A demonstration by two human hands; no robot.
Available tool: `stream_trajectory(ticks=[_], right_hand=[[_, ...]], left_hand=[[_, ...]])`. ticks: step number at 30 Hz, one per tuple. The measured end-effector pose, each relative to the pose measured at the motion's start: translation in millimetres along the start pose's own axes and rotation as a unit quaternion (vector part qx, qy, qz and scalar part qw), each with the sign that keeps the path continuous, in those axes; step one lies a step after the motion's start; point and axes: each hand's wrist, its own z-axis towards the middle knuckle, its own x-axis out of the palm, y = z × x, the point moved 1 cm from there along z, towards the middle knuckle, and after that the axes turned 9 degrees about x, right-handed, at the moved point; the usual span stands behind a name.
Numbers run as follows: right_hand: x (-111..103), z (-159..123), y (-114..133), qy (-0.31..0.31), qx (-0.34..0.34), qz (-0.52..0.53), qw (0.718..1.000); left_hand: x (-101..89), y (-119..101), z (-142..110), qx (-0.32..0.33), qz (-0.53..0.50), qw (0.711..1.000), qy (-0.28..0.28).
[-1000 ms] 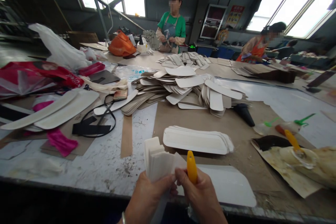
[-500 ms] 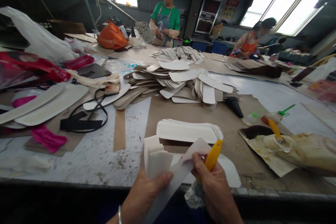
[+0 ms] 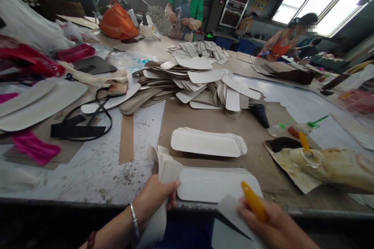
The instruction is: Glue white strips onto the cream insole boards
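My left hand [image 3: 156,198], a silver bangle at its wrist, grips a bundle of white strips [image 3: 167,165]; their lower ends hang past the table's front edge. In my right hand [image 3: 264,218] is a brush with a yellow handle [image 3: 253,202], its bristle end hidden. A separate white strip [image 3: 230,212] is held in the same hand, blurred and hanging down. Just beyond both hands lies a long white rounded panel [image 3: 216,184] on top of others. Behind it rests a neat stack of similar panels [image 3: 206,142].
A large loose pile of panels [image 3: 193,81] covers the table's middle. To the right are a black cone [image 3: 259,116], green-tipped bottles [image 3: 304,128] and a glue-stained container with another yellow handle [image 3: 305,142]. Black straps [image 3: 82,130] lie left. Two co-workers [image 3: 187,7] work across the table.
My hands have moved apart. One strip has come away from the left bundle and is now in my right hand, lower and further right with the brush. The camera has tilted down.
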Motion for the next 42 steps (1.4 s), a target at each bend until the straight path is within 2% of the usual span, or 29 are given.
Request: stream_trajectory(ticks=[1, 3, 6, 11, 19, 24, 29, 33, 38, 40, 42], right_hand=[[8.1, 9.7, 9.5, 0.016, -0.047, -0.061, 0.997], [25.4, 29.3, 29.4, 0.05, -0.095, -0.136, 0.985], [43.0, 53.9, 52.4, 0.049, -0.099, -0.219, 0.97], [47.7, 78.0, 63.4, 0.013, -0.088, -0.336, 0.937], [48.4, 87.9, 62.8, 0.016, -0.083, -0.383, 0.92], [51.3, 89.0, 63.3, 0.011, -0.09, -0.4, 0.912], [51.5, 77.7, 64.4, -0.008, -0.105, -0.405, 0.908], [22.0, 56.3, 43.5, -0.027, -0.068, -0.39, 0.918], [-28.6, 31.5, -15.4, -0.11, 0.026, -0.335, 0.935], [-35.6, 28.8, -33.0, -0.157, 0.047, -0.339, 0.926], [-33.8, 30.5, -41.7, -0.203, 0.047, -0.364, 0.908]], left_hand=[[-0.5, -0.6, 2.6, -0.006, 0.001, 1.0, 0.013], [-1.1, -1.5, 7.1, -0.018, 0.0, 1.0, 0.026], [-1.1, -2.3, 10.6, -0.03, -0.007, 0.999, 0.027], [-0.2, -5.5, 9.5, -0.038, -0.019, 0.999, 0.021], [-0.1, -11.1, 8.3, -0.056, -0.016, 0.998, 0.024], [2.2, -7.6, 12.7, -0.052, -0.002, 0.999, -0.006], [6.4, -3.4, 14.9, -0.046, 0.072, 0.996, -0.041], [6.4, -0.7, 11.9, -0.037, 0.12, 0.991, -0.043], [4.3, 1.3, 10.1, -0.012, 0.178, 0.983, -0.043], [4.5, -0.4, 10.3, -0.013, 0.187, 0.982, -0.034], [5.2, -3.0, 10.6, -0.018, 0.199, 0.98, -0.025]])
